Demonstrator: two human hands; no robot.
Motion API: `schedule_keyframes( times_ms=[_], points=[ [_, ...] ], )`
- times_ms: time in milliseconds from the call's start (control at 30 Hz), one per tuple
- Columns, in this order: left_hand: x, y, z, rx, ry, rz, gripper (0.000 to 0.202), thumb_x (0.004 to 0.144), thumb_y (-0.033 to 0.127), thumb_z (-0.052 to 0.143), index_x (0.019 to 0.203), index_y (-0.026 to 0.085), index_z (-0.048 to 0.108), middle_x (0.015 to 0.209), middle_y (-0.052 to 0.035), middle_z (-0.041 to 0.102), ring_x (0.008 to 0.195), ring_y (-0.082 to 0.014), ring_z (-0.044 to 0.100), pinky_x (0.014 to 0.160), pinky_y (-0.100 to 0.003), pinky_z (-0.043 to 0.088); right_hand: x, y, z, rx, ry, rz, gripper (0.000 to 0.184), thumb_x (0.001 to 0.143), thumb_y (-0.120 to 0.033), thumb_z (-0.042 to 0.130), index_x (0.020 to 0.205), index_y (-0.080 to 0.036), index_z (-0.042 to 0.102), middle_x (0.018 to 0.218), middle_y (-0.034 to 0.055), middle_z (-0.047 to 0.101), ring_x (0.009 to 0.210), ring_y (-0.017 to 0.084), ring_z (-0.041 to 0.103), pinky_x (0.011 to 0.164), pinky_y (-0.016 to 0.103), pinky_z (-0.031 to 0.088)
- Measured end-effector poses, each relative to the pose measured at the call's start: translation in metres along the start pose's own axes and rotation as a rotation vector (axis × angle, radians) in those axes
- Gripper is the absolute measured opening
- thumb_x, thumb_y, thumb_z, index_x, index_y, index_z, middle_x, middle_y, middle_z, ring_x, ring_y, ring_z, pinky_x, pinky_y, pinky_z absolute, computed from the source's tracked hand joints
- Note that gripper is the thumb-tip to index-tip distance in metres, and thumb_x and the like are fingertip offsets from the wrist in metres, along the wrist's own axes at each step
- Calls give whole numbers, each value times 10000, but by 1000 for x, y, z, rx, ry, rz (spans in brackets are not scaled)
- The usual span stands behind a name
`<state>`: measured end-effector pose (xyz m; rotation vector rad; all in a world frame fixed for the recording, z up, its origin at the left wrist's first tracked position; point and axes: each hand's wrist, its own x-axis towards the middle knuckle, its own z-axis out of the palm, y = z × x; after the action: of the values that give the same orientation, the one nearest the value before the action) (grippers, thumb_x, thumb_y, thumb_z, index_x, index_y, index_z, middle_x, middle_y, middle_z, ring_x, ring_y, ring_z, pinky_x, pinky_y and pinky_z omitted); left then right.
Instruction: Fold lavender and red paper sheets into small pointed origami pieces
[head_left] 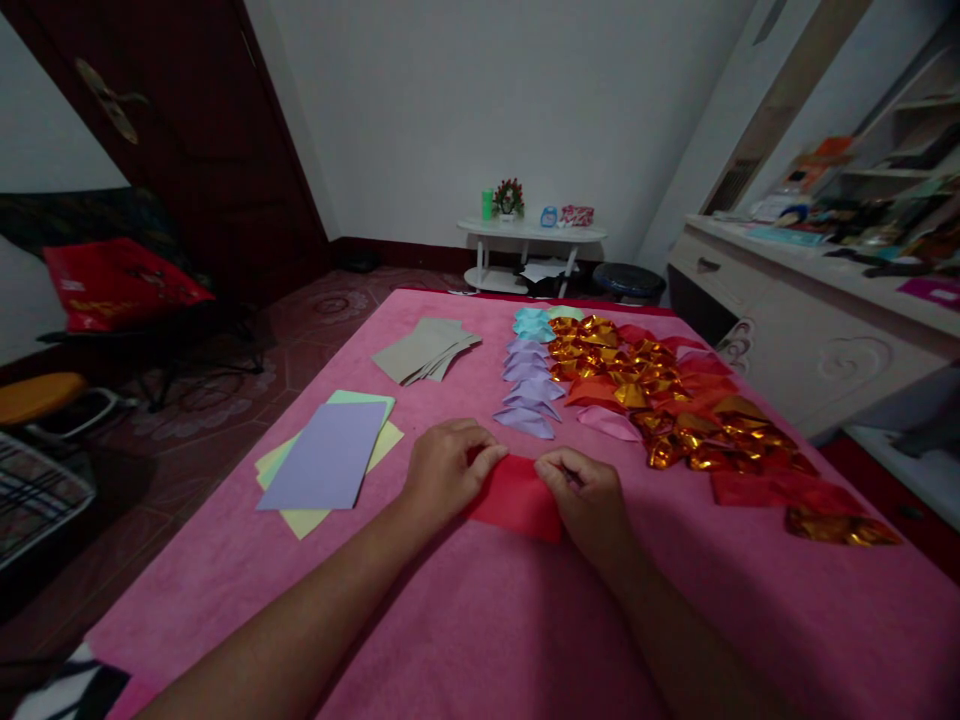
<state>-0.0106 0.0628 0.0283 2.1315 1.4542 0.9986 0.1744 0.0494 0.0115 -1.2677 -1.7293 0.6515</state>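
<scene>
A piece of red paper lies on the pink cloth in front of me, between my two hands. My left hand pinches its far left edge, with thumb and fingers closed. At the far right corner my right hand grips the same paper with curled fingers. Just beyond, a column of folded lilac paper pieces runs away from me. To the right of these are rows of shiny gold folded pieces, mixed with red and pink ones.
Loose lilac, green and yellow sheets lie at the left, with grey-beige sheets farther back. Pink cloth covers the table. A cabinet stands along the right, and a small white table is by the wall.
</scene>
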Motion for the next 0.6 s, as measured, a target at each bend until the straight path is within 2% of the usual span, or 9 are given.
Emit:
schedule_keyframes(
  times_ms=[100, 200, 300, 400, 467, 600],
  points=[
    [0, 20, -3, 386, -56, 268, 281, 903, 333, 477, 822, 160, 683, 782, -85, 668, 799, -216, 560, 729, -361, 343, -3, -11, 3, 7, -34, -48, 215, 827, -231, 485, 662, -189, 617, 632, -1, 621, 592, 139, 563, 584, 224, 412],
    [-1, 27, 2, 525, -78, 354, 323, 927, 304, 433, 743, 141, 643, 710, -89, 648, 732, -202, 549, 688, -357, 308, -6, -20, 5, 60, -75, -79, 226, 830, -207, 453, 707, -204, 642, 693, 12, 659, 658, 152, 603, 649, 230, 438],
    [-1, 18, 5, 537, -21, 402, 378, 939, 333, 413, 685, 151, 625, 650, -71, 637, 671, -182, 532, 651, -343, 273, -7, -21, 4, 47, -80, -79, 247, 845, -230, 467, 654, -196, 620, 647, 9, 628, 632, 148, 588, 637, 231, 430],
    [2, 2, 1, 509, 37, 413, 424, 943, 362, 408, 644, 154, 625, 619, -60, 638, 628, -163, 518, 633, -330, 259, -7, -14, 0, 47, -50, -72, 245, 838, -243, 495, 622, -183, 594, 623, 0, 606, 591, 135, 555, 595, 223, 405],
    [5, -9, -4, 494, 81, 368, 463, 942, 375, 405, 600, 145, 615, 588, -63, 632, 596, -150, 507, 628, -318, 263, -6, -9, -1, 86, -36, -40, 244, 832, -260, 506, 613, -179, 576, 607, -8, 580, 567, 126, 520, 557, 220, 381],
    [9, -21, -6, 420, 120, 270, 479, 928, 375, 436, 540, 144, 598, 533, -46, 603, 544, -130, 482, 615, -288, 275, -4, -4, -1, 218, -62, 119, 248, 801, -293, 547, 586, -171, 542, 565, -23, 500, 538, 112, 452, 504, 219, 331]
  ],
)
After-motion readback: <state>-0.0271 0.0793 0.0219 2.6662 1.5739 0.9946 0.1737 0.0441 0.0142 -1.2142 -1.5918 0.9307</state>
